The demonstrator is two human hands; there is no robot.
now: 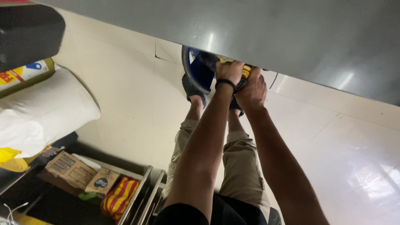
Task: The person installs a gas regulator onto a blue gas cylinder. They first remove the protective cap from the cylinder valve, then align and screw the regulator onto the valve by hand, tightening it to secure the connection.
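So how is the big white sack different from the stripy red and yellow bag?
The plump white sack is large and plain; the red-and-yellow striped bag is small and patterned. The sack lies up on a pile, while the striped bag sits low beside cardboard boxes. Both look soft and stuffed.

Both hands (239, 81) meet under the table edge (291, 62), beside a bucket (196, 71); sacks (41, 112) lie left.

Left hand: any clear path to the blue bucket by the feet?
Probably yes. The left hand is already right beside the blue bucket, gripping a yellow-and-black item together with the right hand. Nothing sits between them, though the grey tabletop hides the bucket's far side.
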